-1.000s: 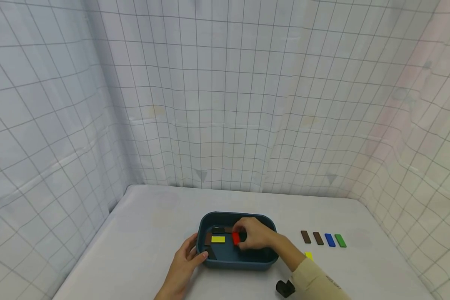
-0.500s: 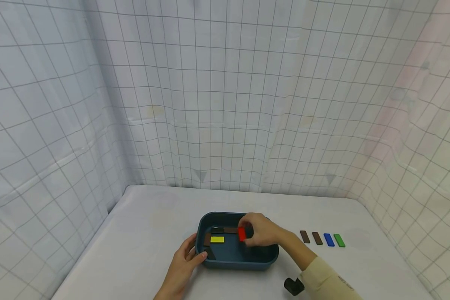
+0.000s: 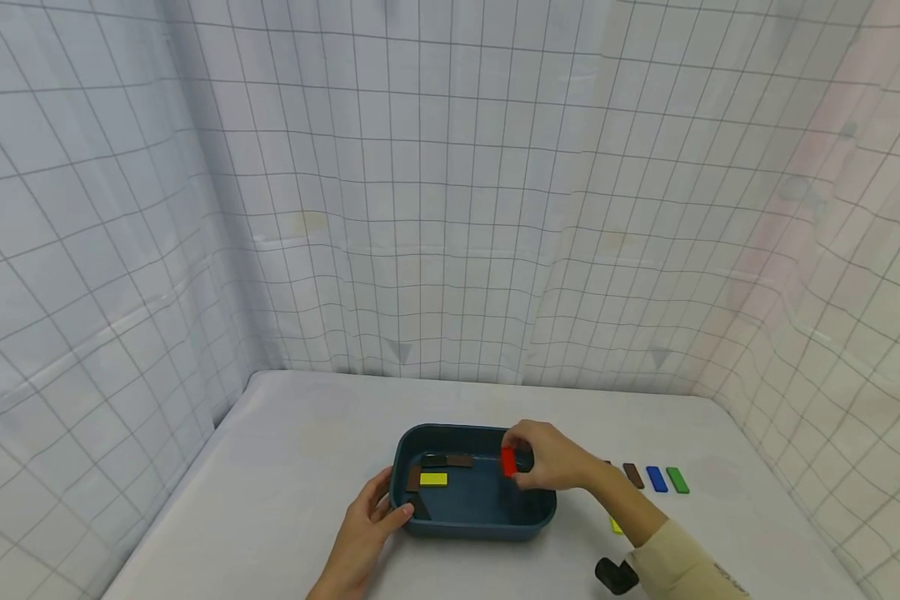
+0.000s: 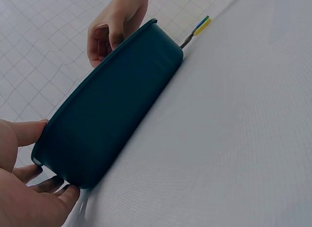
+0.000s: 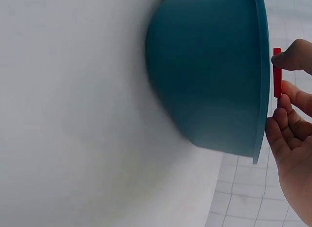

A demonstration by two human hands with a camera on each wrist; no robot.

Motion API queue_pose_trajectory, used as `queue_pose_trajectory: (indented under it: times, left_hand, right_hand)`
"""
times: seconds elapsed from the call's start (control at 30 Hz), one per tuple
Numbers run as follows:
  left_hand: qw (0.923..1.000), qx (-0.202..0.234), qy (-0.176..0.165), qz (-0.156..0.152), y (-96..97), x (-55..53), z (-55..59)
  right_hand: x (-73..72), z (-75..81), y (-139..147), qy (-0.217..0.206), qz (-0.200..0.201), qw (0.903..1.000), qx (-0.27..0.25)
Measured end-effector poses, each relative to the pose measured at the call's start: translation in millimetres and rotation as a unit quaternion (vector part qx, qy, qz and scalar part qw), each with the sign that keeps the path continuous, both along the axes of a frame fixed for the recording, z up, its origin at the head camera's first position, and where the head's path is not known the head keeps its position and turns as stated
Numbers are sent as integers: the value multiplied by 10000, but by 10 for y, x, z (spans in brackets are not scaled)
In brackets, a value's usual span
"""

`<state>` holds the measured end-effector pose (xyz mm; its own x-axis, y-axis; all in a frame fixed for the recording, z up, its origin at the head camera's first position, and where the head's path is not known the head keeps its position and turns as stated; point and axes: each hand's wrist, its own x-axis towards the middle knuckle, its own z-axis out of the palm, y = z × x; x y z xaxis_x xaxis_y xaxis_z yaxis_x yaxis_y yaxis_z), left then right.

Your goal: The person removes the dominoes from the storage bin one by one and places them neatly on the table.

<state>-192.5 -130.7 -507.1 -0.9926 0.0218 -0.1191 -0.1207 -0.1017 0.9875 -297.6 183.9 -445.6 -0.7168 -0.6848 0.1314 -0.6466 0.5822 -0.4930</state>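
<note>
A dark teal plastic basin [image 3: 476, 530] sits on the white table. At its left end my left hand [image 3: 365, 525] holds it, thumb at the rim and fingers along the outer wall, as the left wrist view also shows. Above the right part of the basin my right hand [image 3: 551, 457] pinches a flat red block [image 3: 508, 462] between thumb and fingers. In the right wrist view the red block [image 5: 277, 73] is held just above the rim. Inside the basin lie a yellow block [image 3: 433, 480], brown blocks [image 3: 460, 461] and black blocks [image 3: 434, 460].
Right of the basin, a brown block [image 3: 633, 476], a blue block [image 3: 657, 479] and a green block [image 3: 677, 480] lie in a row. A yellow block [image 3: 617, 527] is partly hidden by the right forearm. Gridded white curtains [image 3: 450, 250] surround the table.
My right hand has lifted the red block and moved it to the right, from beside the other blocks in the basin to above its right part. My left hand stays on the basin.
</note>
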Motion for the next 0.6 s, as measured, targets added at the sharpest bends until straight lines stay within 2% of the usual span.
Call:
queue_pose_trajectory:
  times: [0.4,0.6]
  left_hand:
    - [10000,11,-33,-13,-17,-1,-11]
    - [10000,-28,14,-38,-21,0,4]
  right_hand:
    - [71,26,389,-131,-312,9994,-72]
    - [117,15,645,13,-432,9990,-150]
